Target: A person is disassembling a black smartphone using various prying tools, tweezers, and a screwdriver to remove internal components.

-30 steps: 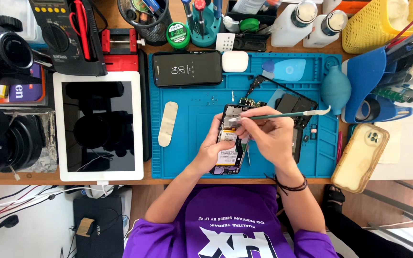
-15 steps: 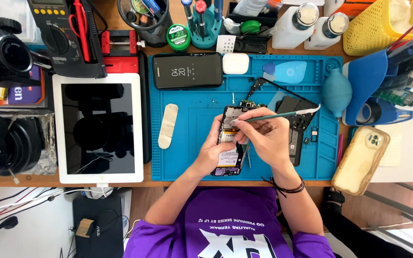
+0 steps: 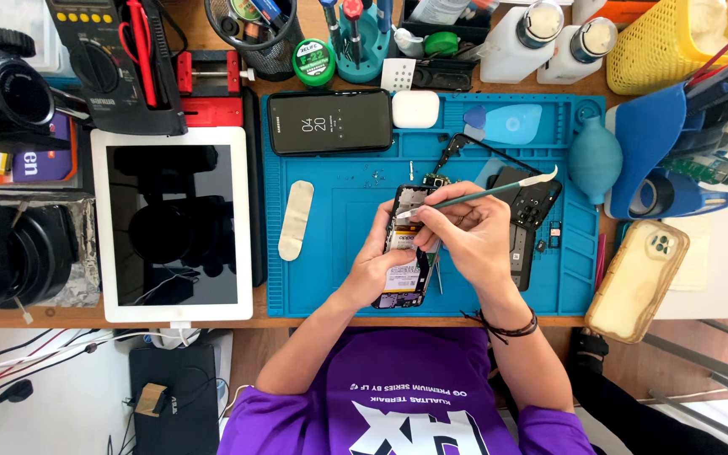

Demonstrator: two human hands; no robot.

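An opened phone (image 3: pixel 406 244) with its back off and its boards and battery exposed lies on the blue work mat (image 3: pixel 339 253). My left hand (image 3: pixel 381 270) grips its lower left edge and steadies it. My right hand (image 3: pixel 465 236) pinches a thin green spudger (image 3: pixel 499 192); its tip rests on the upper part of the phone's inside and its white end points up to the right. The phone's dark back cover (image 3: pixel 528 211) lies just right of my right hand.
A white tablet (image 3: pixel 174 223) lies left of the mat, a black phone with a lit screen (image 3: pixel 330 122) at the mat's top. A blue air blower (image 3: pixel 593 160), a cased phone (image 3: pixel 638 282), bottles, tool holders, a multimeter and a yellow basket crowd the desk's edges.
My right hand and the spudger shifted slightly down and left over the opened phone. My left hand kept its hold.
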